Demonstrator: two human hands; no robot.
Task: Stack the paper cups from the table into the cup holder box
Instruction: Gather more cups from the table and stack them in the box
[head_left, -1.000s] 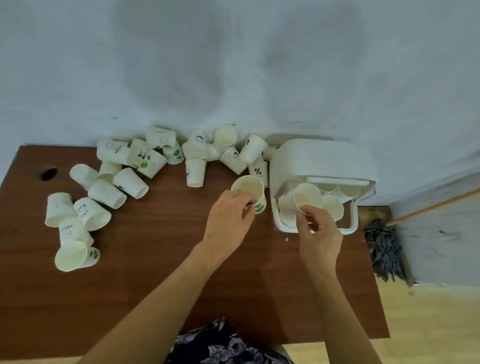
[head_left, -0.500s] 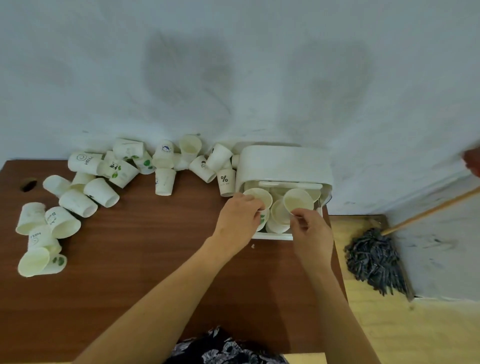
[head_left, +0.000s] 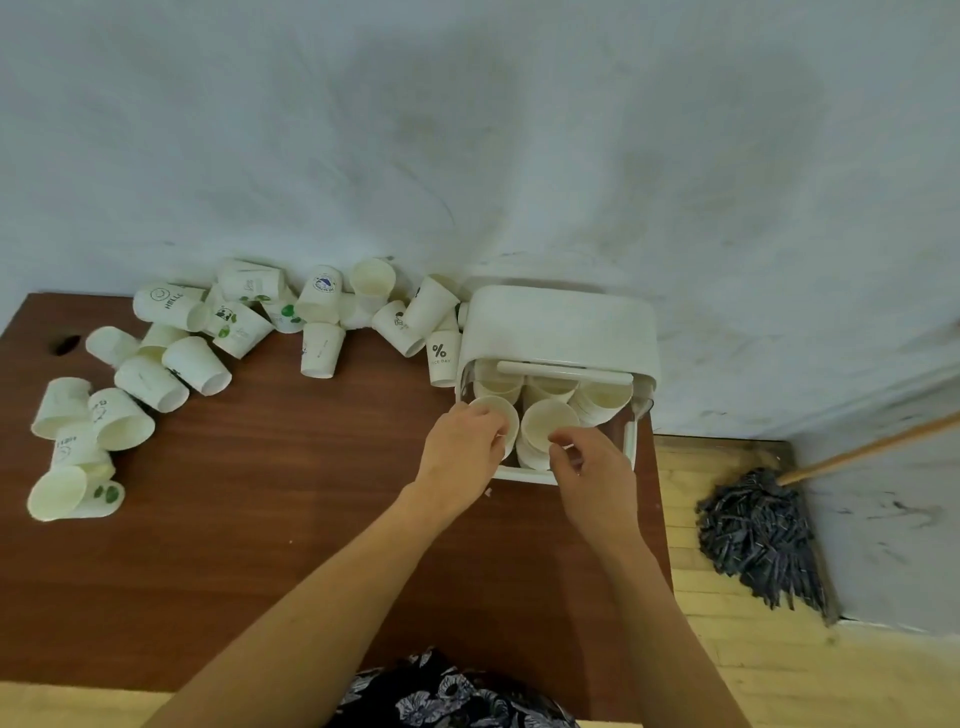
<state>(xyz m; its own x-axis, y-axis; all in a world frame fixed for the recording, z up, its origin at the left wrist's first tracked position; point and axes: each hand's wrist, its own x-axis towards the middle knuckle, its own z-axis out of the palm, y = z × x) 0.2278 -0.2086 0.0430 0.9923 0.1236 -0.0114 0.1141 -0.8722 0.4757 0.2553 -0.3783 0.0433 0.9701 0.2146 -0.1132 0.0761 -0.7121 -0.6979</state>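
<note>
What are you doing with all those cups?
A person is putting paper cups into a white cup holder box on the brown table. The left hand holds a cup over the box, and the right hand pinches the rim of another stack. Many loose cups are on the table.

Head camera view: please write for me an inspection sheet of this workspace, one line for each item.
Surface: brown wooden table with a dark hole near its far left corner.
Job's things: white plastic cup holder box, lid raised, holds stacks of white paper cups; many loose paper cups lie tipped along the far and left side.
Clutter: nothing seen.
Grippers: left hand grips a white paper cup at the box's front left slot; right hand pinches the rim of the neighbouring stack's top cup.
Cables: nothing seen.
Surroundings: pale wall; dark string mop on pale wooden floor.
</note>
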